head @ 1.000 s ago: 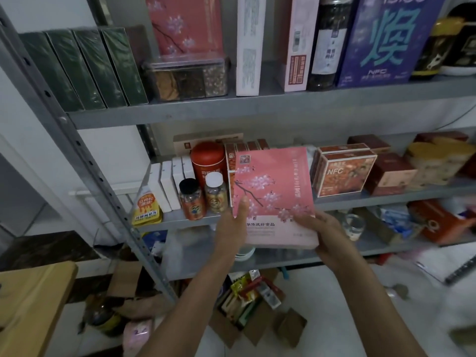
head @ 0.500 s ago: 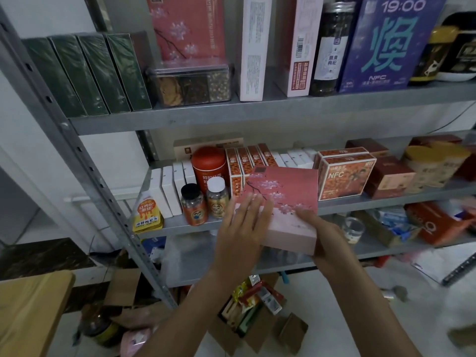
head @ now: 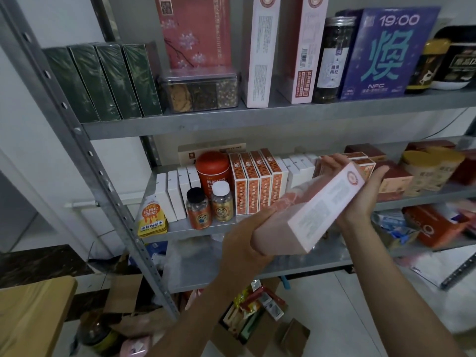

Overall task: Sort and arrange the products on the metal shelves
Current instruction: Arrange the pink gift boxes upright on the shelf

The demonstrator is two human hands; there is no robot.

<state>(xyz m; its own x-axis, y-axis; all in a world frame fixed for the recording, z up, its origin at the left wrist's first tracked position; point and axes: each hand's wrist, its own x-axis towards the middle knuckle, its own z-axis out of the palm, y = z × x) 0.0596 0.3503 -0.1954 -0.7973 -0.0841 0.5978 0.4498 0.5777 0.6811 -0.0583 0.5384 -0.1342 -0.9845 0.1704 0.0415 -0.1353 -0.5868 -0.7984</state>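
As left hand [head: 243, 240], right hand [head: 360, 199] grip — box [head: 322, 210] tilts.

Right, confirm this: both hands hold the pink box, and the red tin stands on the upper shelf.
Wrong shelf. In the head view the red tin stands on the middle shelf, beside the orange cartons. The left hand and right hand do hold the pink box.

Pink box [head: 322, 204]: blossom-print carton, white text side toward me.
Pose: tilted, right end high.
Place: between my left hand [head: 247, 240] and right hand [head: 360, 194], before the middle shelf [head: 180, 229].
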